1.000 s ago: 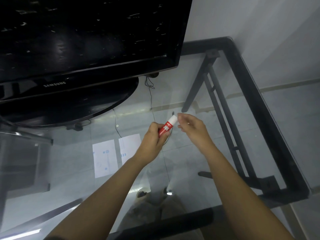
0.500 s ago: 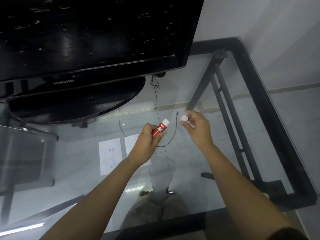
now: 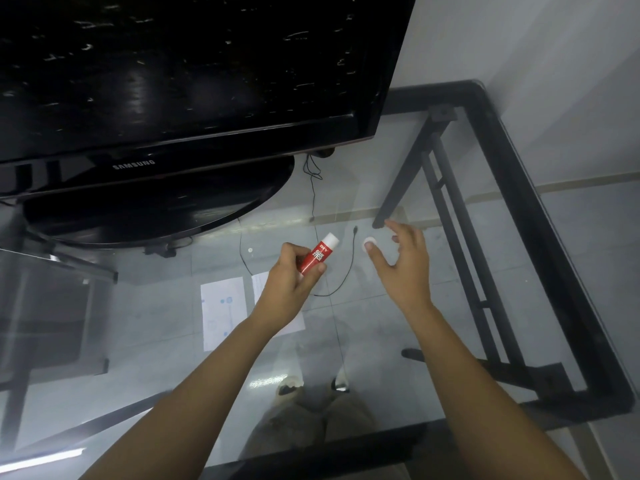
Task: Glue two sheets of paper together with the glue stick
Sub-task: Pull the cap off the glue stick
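Observation:
My left hand (image 3: 289, 289) grips a red glue stick (image 3: 316, 258) by its lower body, with the uncapped white end tilted up and to the right. The small white cap (image 3: 369, 242) lies on the glass table, just off the thumb tip of my right hand (image 3: 405, 268), whose fingers are spread and hold nothing. Two white sheets of paper lie flat side by side on the glass: the left sheet (image 3: 223, 313) is fully visible, while the right sheet (image 3: 260, 289) is largely hidden behind my left hand and wrist.
A large black television (image 3: 173, 81) on an oval base (image 3: 156, 209) fills the back left of the glass table. A thin black cable (image 3: 348, 271) curls between my hands. The table's black metal frame (image 3: 540, 244) runs along the right edge, beside a white wall.
My right hand pulled the white cap off the glue stick, carried it to the right, and let go of it on the glass. My left hand with the stick shifted slightly left.

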Tool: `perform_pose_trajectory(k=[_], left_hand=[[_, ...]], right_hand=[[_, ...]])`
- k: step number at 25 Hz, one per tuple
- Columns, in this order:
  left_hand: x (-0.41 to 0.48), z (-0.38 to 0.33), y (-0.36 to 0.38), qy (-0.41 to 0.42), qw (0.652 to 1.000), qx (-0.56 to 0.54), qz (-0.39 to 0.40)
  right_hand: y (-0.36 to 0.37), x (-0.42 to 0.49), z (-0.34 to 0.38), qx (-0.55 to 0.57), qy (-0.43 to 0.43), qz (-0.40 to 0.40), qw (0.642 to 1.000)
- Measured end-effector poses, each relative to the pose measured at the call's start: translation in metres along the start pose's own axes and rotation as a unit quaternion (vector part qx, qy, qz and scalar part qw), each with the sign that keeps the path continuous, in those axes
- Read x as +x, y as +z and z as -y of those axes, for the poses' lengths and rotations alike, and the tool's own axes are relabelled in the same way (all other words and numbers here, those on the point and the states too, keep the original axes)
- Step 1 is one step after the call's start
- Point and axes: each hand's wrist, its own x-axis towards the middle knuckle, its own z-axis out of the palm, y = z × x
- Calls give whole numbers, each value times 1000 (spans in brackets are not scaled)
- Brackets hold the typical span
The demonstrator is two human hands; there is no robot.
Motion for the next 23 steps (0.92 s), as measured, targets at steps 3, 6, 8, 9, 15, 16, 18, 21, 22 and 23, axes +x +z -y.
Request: perform_pose_trajectory(k=[3,6,8,9,15,16,18,21,22,23], left_hand=[[-3,-6,-4,9,999,-45,-21],[-8,-11,-2,18,998,-56,-11],[-12,-14,0,35,998,-49,-8],[-13,-15,0,46,998,-46,-6],[-26,-12,0,-185,925,-330,31],[-28,-11,0,-208,903,-375,35],[-29,-10,1,-199,892,-404,34],[-30,-17,2,-147,902,-407,4],[-30,-17,1,-125,914,-386,0],[-30,-19,0,-96,932,-350,-6]], right_hand=[[-3,-17,23,105,48,72,991],[0,-29,37,200,95,159,962],[2,-31,42,235,98,168,952],[2,-31,43,240,93,171,951],[0,-34,47,263,107,137,949],[0,-36,48,264,107,140,948],[1,-40,51,285,102,138,943],[3,-44,55,310,105,90,940],[2,-45,56,311,103,76,942],[1,-45,57,310,100,67,943]])
